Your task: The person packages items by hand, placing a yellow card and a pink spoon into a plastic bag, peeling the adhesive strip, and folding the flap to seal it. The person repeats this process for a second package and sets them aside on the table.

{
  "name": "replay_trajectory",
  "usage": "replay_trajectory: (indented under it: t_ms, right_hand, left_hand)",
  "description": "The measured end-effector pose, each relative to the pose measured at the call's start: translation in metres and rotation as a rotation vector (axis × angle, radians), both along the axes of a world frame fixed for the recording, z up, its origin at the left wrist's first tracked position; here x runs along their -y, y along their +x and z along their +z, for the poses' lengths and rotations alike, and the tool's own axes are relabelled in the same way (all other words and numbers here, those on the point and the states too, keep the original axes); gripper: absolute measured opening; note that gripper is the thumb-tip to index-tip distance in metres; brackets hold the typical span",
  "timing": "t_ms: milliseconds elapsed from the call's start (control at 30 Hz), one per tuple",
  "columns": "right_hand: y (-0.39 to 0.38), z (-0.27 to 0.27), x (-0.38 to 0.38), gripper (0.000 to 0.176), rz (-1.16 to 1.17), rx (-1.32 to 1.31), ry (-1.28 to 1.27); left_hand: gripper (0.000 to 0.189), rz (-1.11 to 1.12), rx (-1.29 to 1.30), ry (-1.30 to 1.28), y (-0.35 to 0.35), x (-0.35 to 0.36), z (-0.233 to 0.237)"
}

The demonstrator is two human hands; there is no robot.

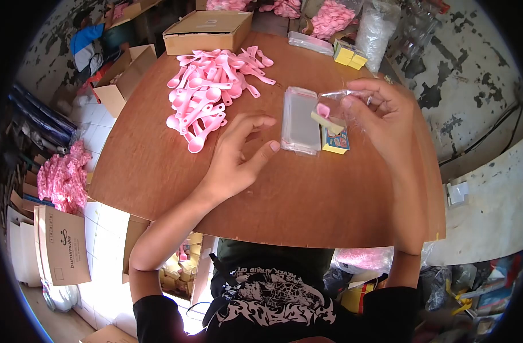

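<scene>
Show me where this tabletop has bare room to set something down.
Bare: the table from the clear bags and blue-and-yellow box down to its near edge; also the strip left of the pink spoons. Crowded: the spoon heap, and around those bags and box, beside the right hand.

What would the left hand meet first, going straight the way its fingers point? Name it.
The left hand would likely meet the stack of clear plastic bags first, though it may pass above, as its height is unclear.
</scene>
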State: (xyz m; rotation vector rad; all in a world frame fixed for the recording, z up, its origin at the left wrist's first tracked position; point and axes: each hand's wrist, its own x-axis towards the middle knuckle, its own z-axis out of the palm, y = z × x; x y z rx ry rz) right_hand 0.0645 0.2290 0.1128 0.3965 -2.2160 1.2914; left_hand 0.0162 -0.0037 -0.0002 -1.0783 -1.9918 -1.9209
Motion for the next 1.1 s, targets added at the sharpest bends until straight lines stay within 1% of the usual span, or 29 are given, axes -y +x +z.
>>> replay_trajectory:
  t_ms: [67, 100, 167, 200, 233, 300, 333, 467, 567, 633, 667, 767, 800, 867, 900, 967, 1000, 1100]
  right_hand:
    - [0.012, -0.003, 0.012, 0.025, 0.05, 0.067, -0.075]
    - [0.017, -0.006, 0.015, 0.025, 0.05, 0.066, -0.076]
    - [0.027, -0.014, 0.02, 0.026, 0.122, 0.233, -0.209]
    - [0.03, -0.018, 0.024, 0.021, 0.134, 0.27, -0.263]
    - [0.034, -0.021, 0.025, 0.021, 0.133, 0.269, -0.264]
    - [0.039, -0.025, 0.025, 0.019, 0.153, 0.387, -0.374]
    - [0.041, -0.026, 0.025, 0.018, 0.107, 0.413, -0.374]
    - [0.043, -0.035, 0.014, 0.019, 0.105, 0.405, -0.378]
    - [0.046, -0.037, 0.013, 0.019, 0.165, 0.333, -0.312]
    - [0.046, -0.039, 0.008, 0.019, 0.235, 0.308, -0.187]
    - [0.048, -0.036, 0.008, 0.019, 0.214, 0.39, -0.204]
    - [0.049, -0.037, 0.004, 0.021, 0.218, 0.427, -0.22]
    - [0.049, -0.038, 0.003, 0.021, 0.217, 0.427, -0.221]
    - [0.052, -0.042, 0.003, 0.018, 0.199, 0.203, -0.118]
    - [0.052, -0.042, 0.003, 0.018, 0.201, 0.202, -0.119]
    - [0.054, -0.038, 0.003, 0.013, 0.176, -0.069, 0.245]
    - [0.055, -0.036, 0.005, 0.011, 0.142, -0.108, 0.317]
    - [0.058, -0.038, 0.008, 0.011, 0.066, -0.112, 0.366]
  left_hand:
    - [0.038, -0.015, -0.088, -0.001, 0.005, -0.006, 0.014]
    - [0.038, -0.016, -0.089, -0.001, 0.009, -0.007, 0.023]
    - [0.04, -0.126, -0.009, -0.044, 0.021, -0.012, 0.039]
    - [0.034, -0.208, 0.078, 0.081, 0.027, -0.019, 0.04]
    - [0.034, -0.209, 0.078, 0.08, 0.028, -0.019, 0.039]
    - [0.027, -0.426, 0.443, 0.05, 0.027, -0.021, 0.037]
    - [0.021, -0.386, 0.44, 0.076, 0.032, -0.023, 0.04]
    - [0.02, -0.417, 0.481, 0.088, 0.032, -0.028, 0.026]
    - [0.019, -0.428, 0.497, 0.064, 0.034, -0.029, 0.029]
    - [0.018, -0.409, 0.498, 0.026, 0.035, -0.033, 0.029]
    - [0.018, -0.413, 0.497, 0.022, 0.035, -0.034, 0.028]
    - [0.019, -0.373, 0.468, 0.008, 0.037, -0.038, 0.028]
    - [0.02, -0.371, 0.511, -0.017, 0.038, -0.037, 0.031]
    - [0.021, -0.365, 0.555, -0.043, 0.038, -0.036, 0.032]
    - [0.02, -0.374, 0.538, -0.043, 0.037, -0.036, 0.031]
    - [0.02, -0.384, 0.522, -0.044, 0.036, -0.038, 0.029]
    - [0.02, -0.39, 0.498, -0.018, 0.036, -0.04, 0.028]
    - [0.021, -0.402, 0.451, -0.005, 0.038, -0.043, 0.026]
